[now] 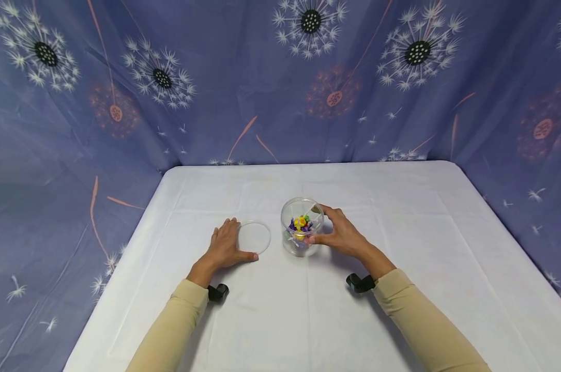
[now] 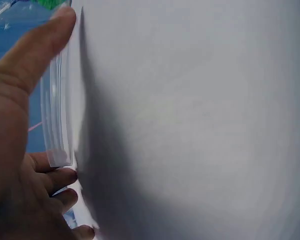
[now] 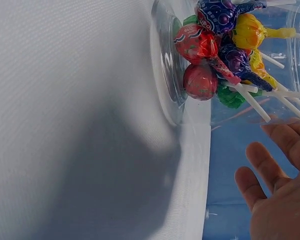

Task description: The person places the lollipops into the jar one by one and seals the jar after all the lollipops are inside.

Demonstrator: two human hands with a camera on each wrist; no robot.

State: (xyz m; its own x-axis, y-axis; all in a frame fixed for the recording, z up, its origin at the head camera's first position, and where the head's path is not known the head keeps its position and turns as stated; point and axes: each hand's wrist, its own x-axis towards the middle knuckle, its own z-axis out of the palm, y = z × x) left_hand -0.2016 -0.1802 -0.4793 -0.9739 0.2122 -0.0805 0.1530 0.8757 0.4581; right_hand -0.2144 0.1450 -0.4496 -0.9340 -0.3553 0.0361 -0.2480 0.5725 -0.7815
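A clear plastic jar (image 1: 289, 248) stands upright on the white table, holding several lollipops (image 1: 301, 225) in bright wrappers. My right hand (image 1: 343, 235) grips it from the right near the top, thumb in front and fingers round the back. In the right wrist view, the lollipops (image 3: 197, 45) show through the wall, with red, purple, yellow and green wrappers and white sticks. To the left, a round clear lid (image 1: 269, 238) lies flat on the cloth. My left hand (image 1: 226, 245) holds it by its left side; the left wrist view has its rim (image 2: 57, 110) between thumb and fingers.
A white cloth covers the table (image 1: 280, 320), which has rounded far corners. Blue curtain fabric (image 1: 243, 67) with dandelion prints hangs behind it and along both sides. A small black camera (image 1: 360, 283) is strapped to each wrist.
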